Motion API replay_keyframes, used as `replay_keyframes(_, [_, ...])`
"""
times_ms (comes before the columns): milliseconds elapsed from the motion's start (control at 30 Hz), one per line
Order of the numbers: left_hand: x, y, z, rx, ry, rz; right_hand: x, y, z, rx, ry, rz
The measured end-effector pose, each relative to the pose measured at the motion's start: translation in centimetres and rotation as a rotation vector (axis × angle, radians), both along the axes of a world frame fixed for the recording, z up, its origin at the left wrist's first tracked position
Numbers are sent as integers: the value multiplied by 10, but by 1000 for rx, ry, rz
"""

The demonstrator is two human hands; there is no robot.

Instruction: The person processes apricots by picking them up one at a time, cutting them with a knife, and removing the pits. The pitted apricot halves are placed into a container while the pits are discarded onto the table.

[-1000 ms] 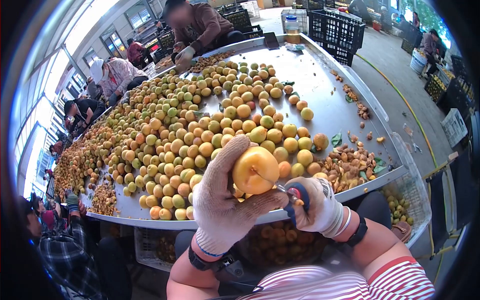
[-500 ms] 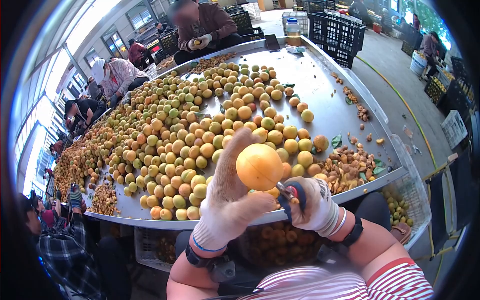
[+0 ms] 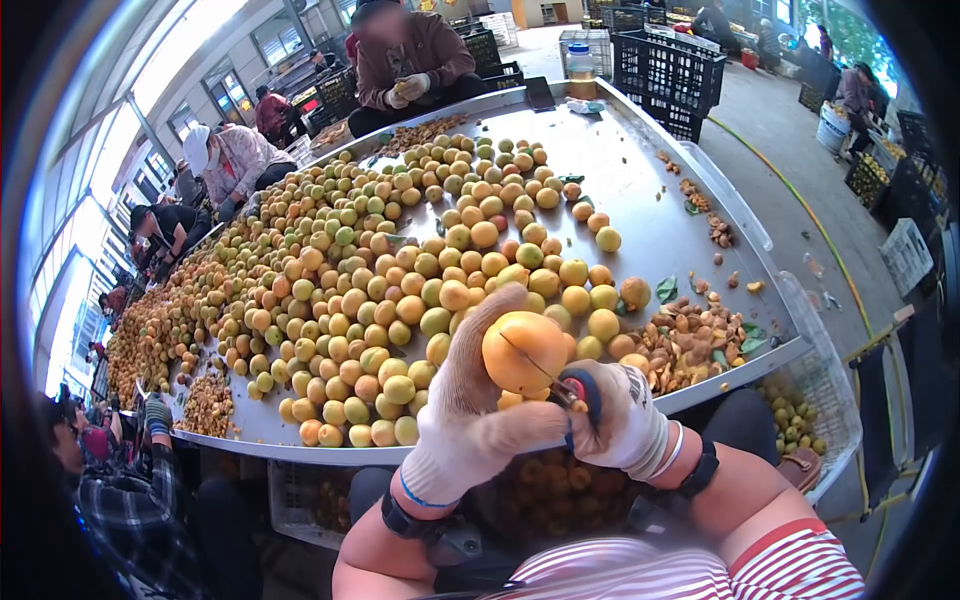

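Note:
My left hand, in a white knit glove, grips a round orange-yellow fruit above the near edge of the metal table. In my gloved right hand is a small blue-handled knife, and its blade is pressed into the fruit's lower right side. A dark cut line runs across the fruit. A large heap of yellow and green fruit covers the table behind my hands.
A pile of brown pits lies at the table's near right corner. A crate of cut fruit sits under the table edge. Other people work at the far and left sides. Black crates stand beyond the table.
The fruit has turned in my left hand and both hands have shifted slightly right and up, with the knife still in the fruit. The far person's hands came together.

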State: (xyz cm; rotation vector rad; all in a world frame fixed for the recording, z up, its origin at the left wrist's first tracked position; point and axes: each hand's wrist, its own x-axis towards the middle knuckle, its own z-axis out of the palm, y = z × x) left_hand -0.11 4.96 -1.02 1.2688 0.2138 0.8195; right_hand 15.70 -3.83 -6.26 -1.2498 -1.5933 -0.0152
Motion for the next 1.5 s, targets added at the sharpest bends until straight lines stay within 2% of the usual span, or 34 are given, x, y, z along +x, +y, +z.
replay_keyframes(33, [1,2,-3,155,48,92,0,0,1,2,-1,-1])
replay_keyframes(67, [1,1,-3,158,48,93,0,-1,4,-2,6,19])
replay_keyframes(133, [2,-1,-1,65,0,57,0,0,5,0,13,40])
replay_keyframes(200, [0,1,0,87,-22,64,0,2,0,-30,19,41])
replay_keyframes(300, [-6,17,-7,-19,-38,204,-3,7,-11,-53,15,57])
replay_keyframes(400, [-7,27,-3,40,-158,220,-5,11,-10,-154,-31,20])
replay_keyframes(467, [-10,30,-5,29,-195,267,-4,14,-24,-230,86,23])
replay_keyframes(533, [-20,37,-25,203,72,432,-9,11,-8,-220,446,116])
replay_keyframes(567, [-15,32,-20,146,13,406,-6,15,-27,-279,816,262])
replay_keyframes(600, [-13,33,-22,506,202,500,-8,11,-18,-248,1087,384])
replay_keyframes(667, [-6,21,-12,297,140,287,-8,10,-4,-216,1186,405])
replay_keyframes(700, [-1,13,-11,391,241,308,-6,10,-1,-236,1219,406])
replay_keyframes(733, [5,10,-18,351,200,208,-7,11,2,-232,1211,405])
replay_keyframes(800, [7,0,-19,600,411,302,-11,13,7,-86,1015,250])
replay_keyframes(867, [10,-8,-17,627,446,303,-13,10,4,-91,1049,269])
replay_keyframes(933, [12,-13,-19,653,484,299,-16,6,1,-112,976,128])
replay_keyframes(1033, [15,-17,-23,659,456,309,-14,-2,8,-108,880,93])
replay_keyframes(1133, [17,-28,-3,158,557,160,-12,-4,5,-85,784,14])
replay_keyframes(1200, [19,-21,-17,469,388,224,-8,-5,5,6,545,-32])
replay_keyframes(1233, [13,-25,-13,262,522,130,-7,-7,11,38,444,-36])
replay_keyframes(1267, [17,-11,-36,906,327,324,-5,-9,12,51,353,-43])
replay_keyframes(1333, [12,-22,-5,-410,565,-13,2,-8,25,196,44,7])
replay_keyframes(1367, [15,-19,-16,-222,533,-10,5,-7,25,176,27,23])
replay_keyframes(1400, [13,-16,-21,-227,541,-15,4,-9,24,169,34,18])
replay_keyframes(1467, [11,-7,-21,-536,439,-299,3,-10,24,-220,927,243])
replay_keyframes(1500, [14,-7,-15,-519,440,-281,16,-2,14,-148,1102,400])
